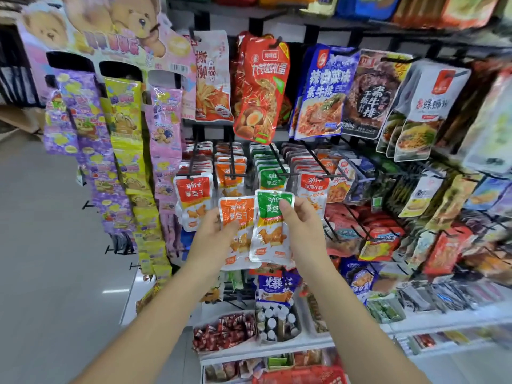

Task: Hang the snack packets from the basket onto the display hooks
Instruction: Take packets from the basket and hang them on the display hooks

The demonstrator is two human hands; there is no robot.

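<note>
My left hand (213, 228) grips an orange snack packet (238, 214) by its left side. My right hand (299, 220) pinches a green snack packet (270, 234) near its top, thumb on the front. Both packets are held upright side by side, just below the middle row of display hooks. The hook with green packets (273, 177) is right above the green packet, and the hook with orange packets (230, 173) is above the orange one. No basket is in view.
Long black hooks (279, 162) stick out toward me from the rack. Large packets (260, 87) hang on the top row. Candy strips (122, 151) hang at the left. A white shelf (277, 347) below carries small goods. Grey floor lies at the left.
</note>
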